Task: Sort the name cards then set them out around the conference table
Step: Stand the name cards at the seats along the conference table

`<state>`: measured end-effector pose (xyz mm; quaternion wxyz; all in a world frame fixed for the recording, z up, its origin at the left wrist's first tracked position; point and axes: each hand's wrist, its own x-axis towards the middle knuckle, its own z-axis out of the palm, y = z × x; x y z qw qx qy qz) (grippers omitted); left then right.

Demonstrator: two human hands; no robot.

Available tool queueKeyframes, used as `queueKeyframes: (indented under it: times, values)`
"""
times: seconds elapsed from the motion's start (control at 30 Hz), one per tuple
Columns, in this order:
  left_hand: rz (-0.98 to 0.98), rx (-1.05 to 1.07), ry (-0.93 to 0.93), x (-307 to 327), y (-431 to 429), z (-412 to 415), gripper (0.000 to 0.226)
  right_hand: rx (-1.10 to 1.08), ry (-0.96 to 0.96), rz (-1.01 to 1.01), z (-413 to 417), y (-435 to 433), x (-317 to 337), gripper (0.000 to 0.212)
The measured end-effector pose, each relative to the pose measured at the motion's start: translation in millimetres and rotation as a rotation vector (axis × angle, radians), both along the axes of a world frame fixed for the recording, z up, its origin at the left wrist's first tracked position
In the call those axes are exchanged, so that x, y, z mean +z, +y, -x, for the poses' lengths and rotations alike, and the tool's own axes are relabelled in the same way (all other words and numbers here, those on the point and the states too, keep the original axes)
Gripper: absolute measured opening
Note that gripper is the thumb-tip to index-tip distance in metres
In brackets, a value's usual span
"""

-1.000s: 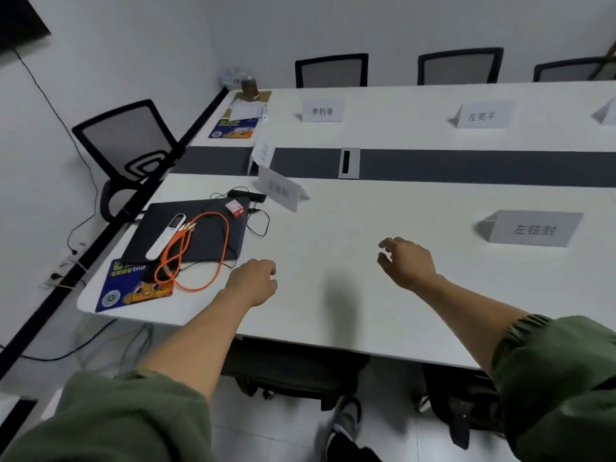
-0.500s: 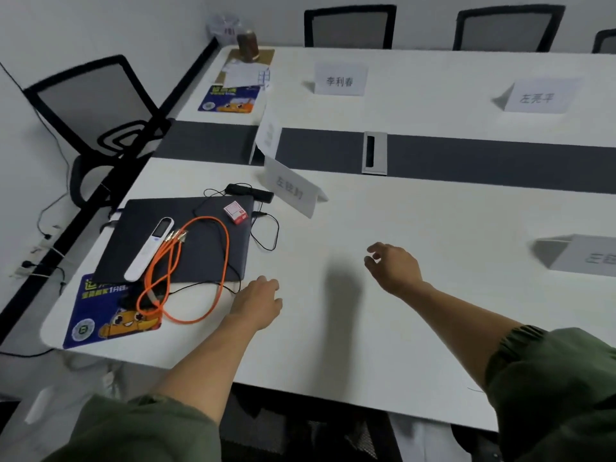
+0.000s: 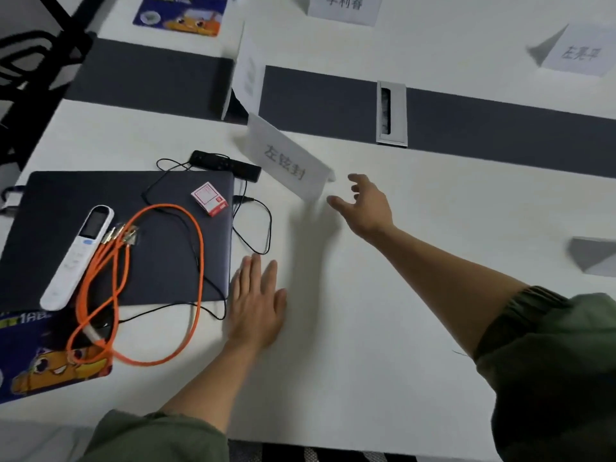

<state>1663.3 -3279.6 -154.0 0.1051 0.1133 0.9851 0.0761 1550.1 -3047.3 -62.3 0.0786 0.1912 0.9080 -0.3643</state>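
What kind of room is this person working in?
Probably an office meeting room: a long white conference table with a dark centre strip and a built-in cable port, folded paper name cards standing on it, and a black mesh office chair beside it.

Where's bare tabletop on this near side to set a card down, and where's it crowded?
Free: the white tabletop right of the left hand, out to the folded card at the right edge, below the dark strip; only the right forearm crosses it. Crowded: the laptop, under remote and orange cable.
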Motion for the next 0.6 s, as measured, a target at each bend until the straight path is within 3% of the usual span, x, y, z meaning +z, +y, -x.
queueKeyframes:
  times: [0.13,0.27,0.37,0.6]
  values:
    - [-0.062,-0.011,0.011,-8,-2,3,0.058,-0.014,0.005,0.063,47,-20,-6,0.075]
    - [-0.100,-0.021,0.024,-12,-5,5,0.056,0.003,-0.009,0.046,63,-28,-21,0.050]
    - [-0.088,-0.023,0.035,-11,-6,6,0.055,0.012,-0.001,0.023,56,-22,-23,0.038]
    - [-0.044,-0.004,0.040,-9,-5,7,0.058,-0.018,-0.006,-0.015,4,20,-21,0.036]
